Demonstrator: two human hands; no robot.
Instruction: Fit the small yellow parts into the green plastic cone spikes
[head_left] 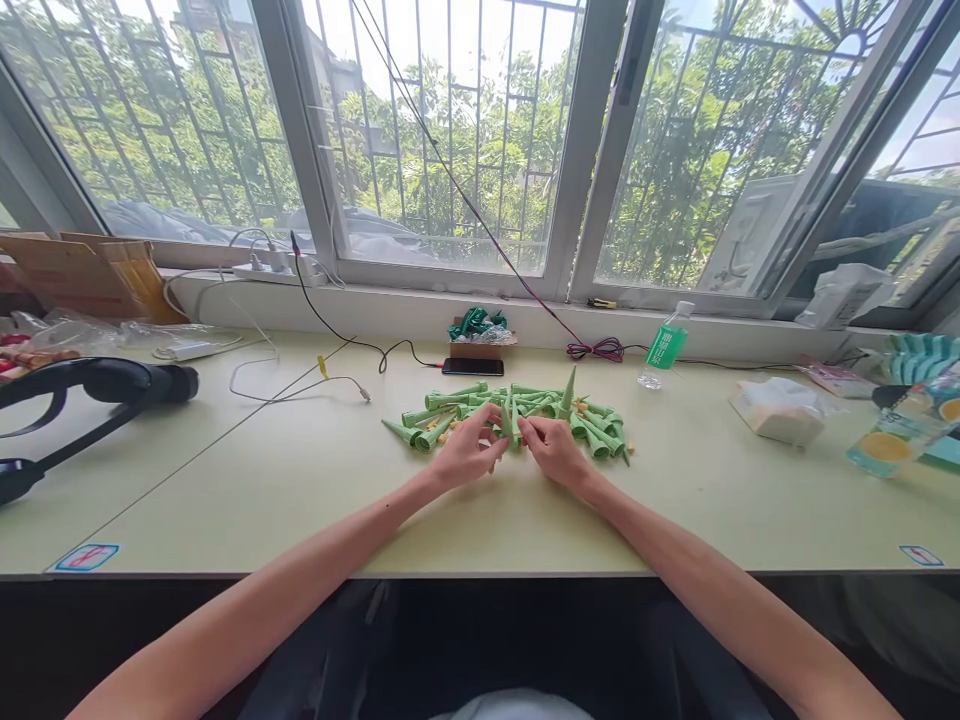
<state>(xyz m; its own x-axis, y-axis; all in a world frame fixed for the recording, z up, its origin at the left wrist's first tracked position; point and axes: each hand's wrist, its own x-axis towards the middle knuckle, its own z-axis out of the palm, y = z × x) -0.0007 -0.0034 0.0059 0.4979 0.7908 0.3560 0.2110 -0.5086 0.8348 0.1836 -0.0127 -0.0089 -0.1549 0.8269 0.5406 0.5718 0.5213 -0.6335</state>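
Note:
My left hand [466, 450] holds a green paper cone [506, 422] upright between thumb and fingers. Close beside it, my right hand [556, 450] is closed in a pinch near the cone; what sits between its fingertips is too small to make out. Around and behind both hands lies a loose pile of similar green cones [600, 436], most of them on their sides with open ends showing. One cone [568, 392] points upward just behind my right hand. Small yellowish pieces [630, 447] lie among the cones and at the pile's right edge.
Behind the pile are a black phone [472, 367] on a cable and a small cardboard box [480, 346] with green wrappers. A water bottle [664, 346] and tissue pack [777, 408] stand right. A black headset [97, 400] and white cable [300, 398] lie left.

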